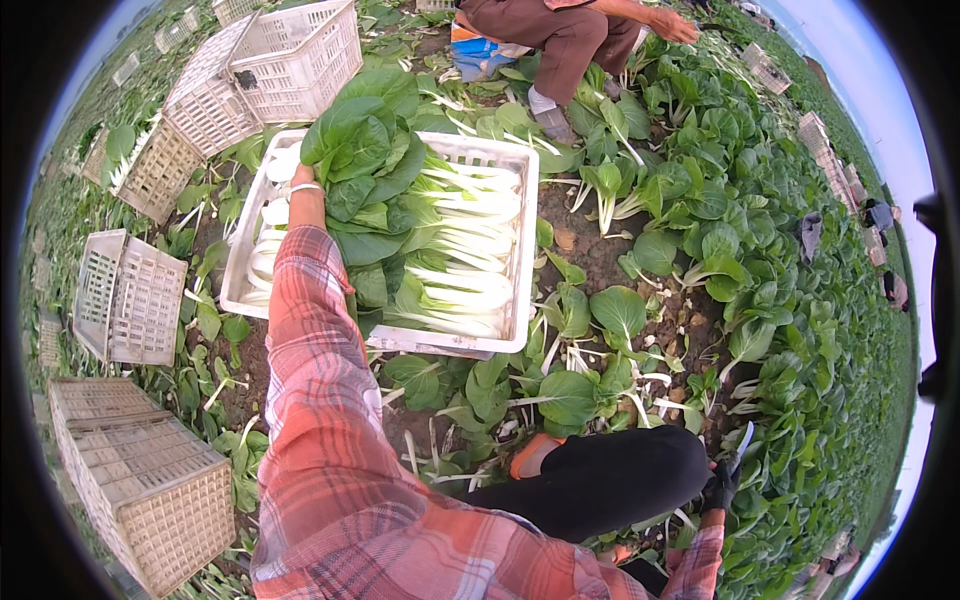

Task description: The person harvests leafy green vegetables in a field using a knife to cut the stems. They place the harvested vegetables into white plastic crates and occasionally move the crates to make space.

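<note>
My left hand (303,177), with a white band at the wrist, reaches over the far left part of a white plastic crate (529,247). It grips a head of bok choy (360,142) whose broad leaves point right; the leaves partly hide my fingers. Rows of bok choy with white stalks (465,259) lie in the crate, stalks toward its right and left sides, leaves in the middle. Down at the right, beside my black-trousered knee (660,465), my right hand (723,484) wears a dark glove and holds a knife (744,441), blade pointing up.
Several slatted plastic crates (142,480) stand along the left. Growing bok choy (795,352) fills the right side. Loose leaves (566,397) and cut stalks litter the soil around the crate. Ahead, another person (562,45) sits beside the row on a blue and orange bag (480,56).
</note>
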Action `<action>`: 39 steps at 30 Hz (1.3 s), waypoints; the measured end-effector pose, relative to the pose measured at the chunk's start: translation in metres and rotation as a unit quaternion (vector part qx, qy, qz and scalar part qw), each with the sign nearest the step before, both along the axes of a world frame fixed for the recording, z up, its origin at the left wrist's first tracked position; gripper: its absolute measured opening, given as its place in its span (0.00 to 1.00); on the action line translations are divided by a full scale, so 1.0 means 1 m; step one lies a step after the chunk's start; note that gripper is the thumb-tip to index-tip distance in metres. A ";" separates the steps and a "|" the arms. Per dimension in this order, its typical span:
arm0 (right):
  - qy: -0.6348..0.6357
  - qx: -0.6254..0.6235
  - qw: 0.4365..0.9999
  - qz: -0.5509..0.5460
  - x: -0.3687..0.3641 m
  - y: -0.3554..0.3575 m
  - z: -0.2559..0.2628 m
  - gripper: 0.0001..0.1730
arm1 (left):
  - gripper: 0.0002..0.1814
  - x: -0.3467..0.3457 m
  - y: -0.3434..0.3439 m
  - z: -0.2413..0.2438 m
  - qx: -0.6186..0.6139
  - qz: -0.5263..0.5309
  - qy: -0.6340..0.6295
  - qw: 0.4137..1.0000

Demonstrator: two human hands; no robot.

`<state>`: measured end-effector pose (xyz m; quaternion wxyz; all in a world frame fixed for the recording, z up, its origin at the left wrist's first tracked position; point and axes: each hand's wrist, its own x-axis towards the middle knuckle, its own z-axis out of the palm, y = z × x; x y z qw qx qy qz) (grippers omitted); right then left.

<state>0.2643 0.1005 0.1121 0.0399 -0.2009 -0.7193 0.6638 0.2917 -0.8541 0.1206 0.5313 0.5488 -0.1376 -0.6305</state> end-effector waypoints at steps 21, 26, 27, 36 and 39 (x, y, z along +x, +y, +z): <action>-0.025 -0.030 0.994 -0.100 0.070 0.018 0.010 0.23 | 0.35 0.031 -0.028 -0.024 -0.416 -0.336 -0.744 0.401; -0.016 -0.056 0.993 -0.099 0.064 0.000 0.016 0.22 | 0.24 0.032 -0.100 0.054 -0.609 -0.416 -0.497 0.457; -0.015 -0.055 0.992 -0.109 0.066 -0.004 0.023 0.22 | 0.24 0.016 -0.086 0.064 -0.591 -0.436 -0.441 0.516; -0.011 -0.051 0.995 -0.085 0.066 0.021 -0.014 0.24 | 0.23 -0.024 0.068 0.044 -0.617 -0.497 -0.484 0.372; -0.039 -0.035 0.995 -0.082 0.075 0.019 -0.029 0.24 | 0.19 -0.010 0.093 0.028 -0.675 -0.429 -0.511 0.315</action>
